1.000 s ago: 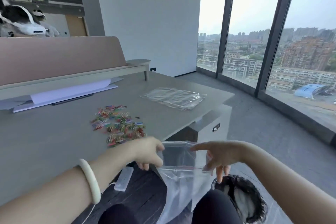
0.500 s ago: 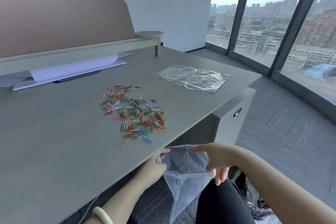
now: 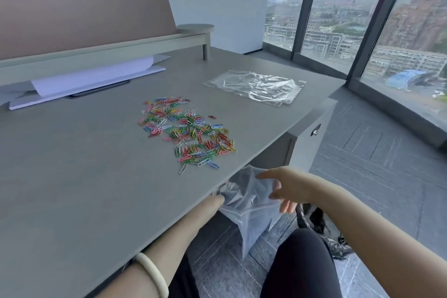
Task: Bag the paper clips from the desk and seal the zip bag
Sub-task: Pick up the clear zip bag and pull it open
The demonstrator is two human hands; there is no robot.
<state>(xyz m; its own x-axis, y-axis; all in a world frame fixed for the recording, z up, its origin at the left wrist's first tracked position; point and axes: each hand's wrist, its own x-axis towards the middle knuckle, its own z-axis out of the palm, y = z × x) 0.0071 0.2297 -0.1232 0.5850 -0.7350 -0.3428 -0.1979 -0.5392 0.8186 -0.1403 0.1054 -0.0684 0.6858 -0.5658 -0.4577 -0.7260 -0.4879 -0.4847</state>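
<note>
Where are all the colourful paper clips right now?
The pile of multicoloured paper clips lies mid-desk in the head view, near the grey desk's front edge, left of the flat clear plastic bag.

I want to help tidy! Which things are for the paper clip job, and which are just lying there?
For the job: paper clips; zip bag held by left hand and right hand.

Just lying about: spare plastic bags; white paper; bracelet.

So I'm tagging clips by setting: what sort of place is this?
Likely a high-rise office: a grey desk with a partition screen, and floor-to-ceiling windows over city buildings.
</note>
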